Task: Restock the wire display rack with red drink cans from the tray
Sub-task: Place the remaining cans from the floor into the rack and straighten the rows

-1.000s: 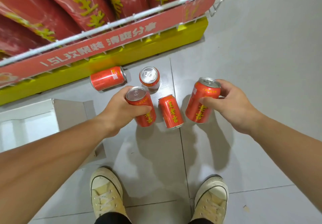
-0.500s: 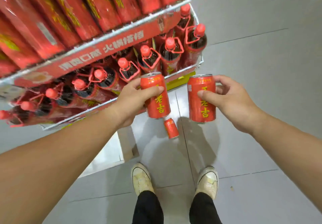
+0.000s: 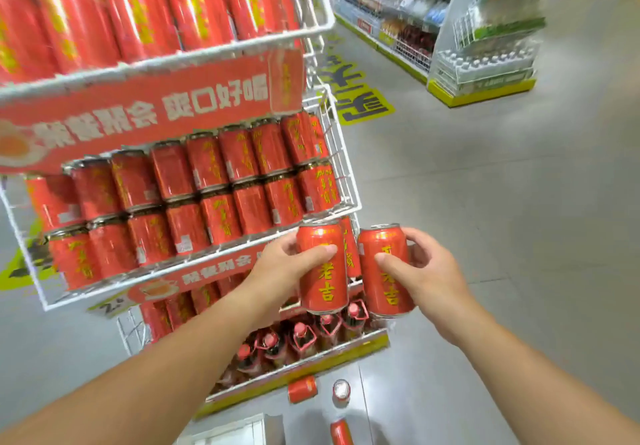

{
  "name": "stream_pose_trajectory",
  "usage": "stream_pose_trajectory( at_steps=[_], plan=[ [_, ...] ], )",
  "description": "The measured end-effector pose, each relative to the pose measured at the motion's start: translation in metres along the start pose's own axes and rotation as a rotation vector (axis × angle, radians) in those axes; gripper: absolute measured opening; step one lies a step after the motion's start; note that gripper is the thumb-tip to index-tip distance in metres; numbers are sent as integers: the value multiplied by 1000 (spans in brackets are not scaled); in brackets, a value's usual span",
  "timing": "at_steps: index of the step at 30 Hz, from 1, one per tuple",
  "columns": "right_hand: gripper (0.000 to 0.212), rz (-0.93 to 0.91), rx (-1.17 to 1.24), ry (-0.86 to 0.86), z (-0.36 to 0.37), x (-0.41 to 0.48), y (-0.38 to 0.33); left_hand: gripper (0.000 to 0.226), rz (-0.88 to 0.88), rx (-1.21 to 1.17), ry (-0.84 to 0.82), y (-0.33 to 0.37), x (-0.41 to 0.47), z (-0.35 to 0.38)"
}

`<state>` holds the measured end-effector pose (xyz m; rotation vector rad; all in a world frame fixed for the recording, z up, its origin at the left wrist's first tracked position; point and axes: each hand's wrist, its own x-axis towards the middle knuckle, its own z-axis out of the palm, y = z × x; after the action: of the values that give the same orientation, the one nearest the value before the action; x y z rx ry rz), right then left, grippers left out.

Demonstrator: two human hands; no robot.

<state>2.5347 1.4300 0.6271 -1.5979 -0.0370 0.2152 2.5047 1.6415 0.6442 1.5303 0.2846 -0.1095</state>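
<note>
The left hand holds the left-hand can upright, its fingers curled round the back and the thumb laid across the printed front. Just to the right, the right hand grips the right-hand can the same way, fingers wrapped behind and the thumb pressed on the front; this can tilts slightly. The two cans are close side by side, whether touching cannot be told, in front of the near right corner of the wire display rack. The middle shelf there carries stacked cans in tilted rows, three high on the left and two high at the right end. A red banner with white lettering runs along the shelf above, which is packed with large red bottles. The bottom shelf holds dark bottles with red caps. On the grey tile floor near the rack's base are three loose cans: one on its side, one upright just right of it, and one lying nearer. A white cardboard tray shows at the bottom edge. Far right stand other store shelves, blurred.
</note>
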Motion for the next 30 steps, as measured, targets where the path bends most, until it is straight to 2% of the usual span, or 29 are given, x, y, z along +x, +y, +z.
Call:
stream_pose_trajectory(
  at_steps=[12, 15, 18, 22, 26, 27, 30],
  plan=[
    [26, -321, -41, 26, 57, -13, -252, 35, 359, 62, 30, 249, -66, -53],
    [26, -369, -52, 34, 77, -8, -299, 27, 410, 77, 88, 294, -73, -81],
    [30, -388, -47, 45, 97, 4, -331, 39, 447, 97, 159, 327, -68, -108],
    [56, -352, -76, 71, 119, 30, -358, 24, 451, 59, 262, 357, -51, -127],
    [68, -342, -114, 62, 129, 67, -373, 50, 426, 62, 365, 374, -23, -136],
    [70, -339, -113, 57, 130, 81, -376, 50, 420, 70, 400, 379, -14, -135],
    [48, -356, -121, 21, 130, 115, -387, 21, 408, 97, 509, 388, 10, -130]
  ],
)
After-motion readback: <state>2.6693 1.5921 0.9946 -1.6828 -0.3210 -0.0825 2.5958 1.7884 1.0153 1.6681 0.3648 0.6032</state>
